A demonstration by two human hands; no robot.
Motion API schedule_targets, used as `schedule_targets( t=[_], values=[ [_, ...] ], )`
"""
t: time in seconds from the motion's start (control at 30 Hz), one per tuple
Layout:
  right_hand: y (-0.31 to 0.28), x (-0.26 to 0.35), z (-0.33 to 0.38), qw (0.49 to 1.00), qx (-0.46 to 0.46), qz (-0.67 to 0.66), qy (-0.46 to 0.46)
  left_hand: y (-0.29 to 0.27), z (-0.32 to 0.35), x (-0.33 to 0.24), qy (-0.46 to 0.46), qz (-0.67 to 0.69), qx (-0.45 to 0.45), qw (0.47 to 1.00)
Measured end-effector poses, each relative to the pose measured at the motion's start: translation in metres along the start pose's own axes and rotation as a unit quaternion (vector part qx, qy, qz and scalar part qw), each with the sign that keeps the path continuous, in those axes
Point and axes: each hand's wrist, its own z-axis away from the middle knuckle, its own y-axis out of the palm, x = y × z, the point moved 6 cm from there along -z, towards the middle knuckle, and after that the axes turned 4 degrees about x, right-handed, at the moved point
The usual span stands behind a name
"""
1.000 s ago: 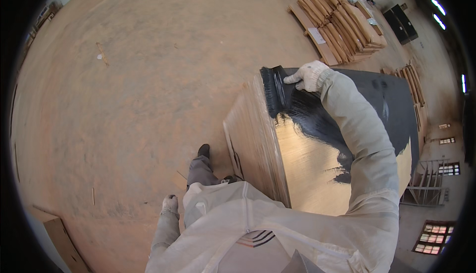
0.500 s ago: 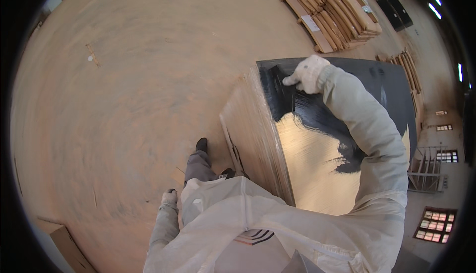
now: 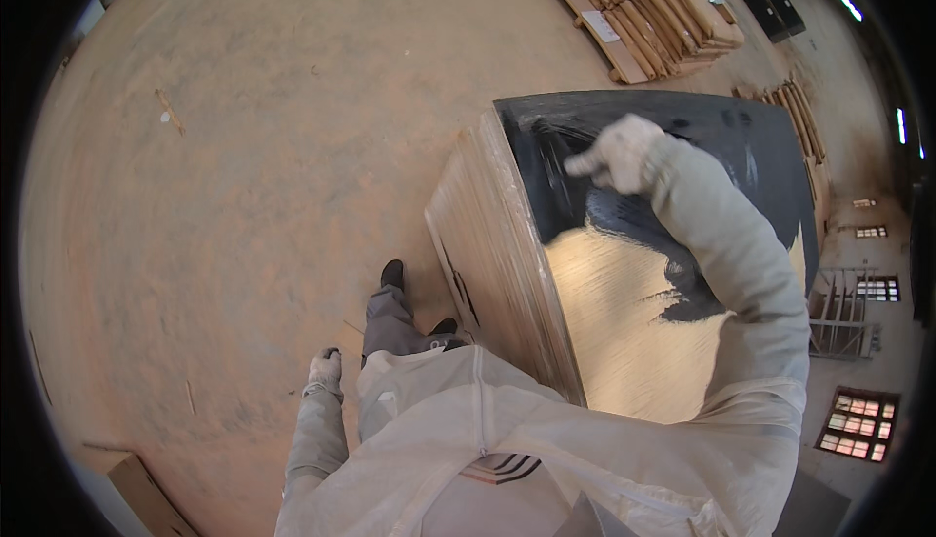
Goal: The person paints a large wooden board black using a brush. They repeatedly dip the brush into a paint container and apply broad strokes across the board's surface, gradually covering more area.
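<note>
My right hand (image 3: 622, 155), in a pale glove, is over the far part of a broad sheet (image 3: 624, 327) on top of a tall stack. Wet-looking black coating (image 3: 702, 116) covers the sheet's far part, with a ragged edge against the bare, shiny gold-tan part nearer me. The fingers are curled, with one digit pointing left; whatever they may grip is hidden, and the hand is slightly blurred. Down at my left side hangs my left hand (image 3: 325, 369), also gloved, apart from the stack. Its fingers look curled, with dark tips, and their inner side is hidden.
The stack's layered side (image 3: 507, 264) rises just right of my feet. Beyond it lies a pile of brown wrapped bundles (image 3: 653, 25). A metal rack (image 3: 840, 313) stands at the right, a brown box (image 3: 146, 493) at the lower left. A small scrap (image 3: 171, 113) lies on the floor.
My right hand has shifted slightly right over the black coating, and streaks show left of it. The whole view has moved a little. My left hand still hangs at my side.
</note>
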Motion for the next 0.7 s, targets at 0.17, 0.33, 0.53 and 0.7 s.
schedule_targets(
  t=[0.17,0.33,0.53,0.7],
  values=[
    [0.039,-0.01,0.034,0.999,0.007,0.028,-0.027,0.009,0.01,0.008,-0.019,-0.016,-0.006,1.0],
    [0.007,-0.061,-0.024,0.992,-0.076,-0.082,0.05,0.017,0.024,0.024,-0.004,-0.068,0.024,0.997],
    [0.009,-0.02,-0.001,0.998,-0.058,0.031,-0.012,0.001,0.017,0.018,0.017,-0.048,-0.015,0.999],
    [0.074,0.018,0.072,0.999,-0.015,-0.002,-0.028,0.014,0.016,0.003,0.017,-0.043,0.011,0.999]
  ],
)
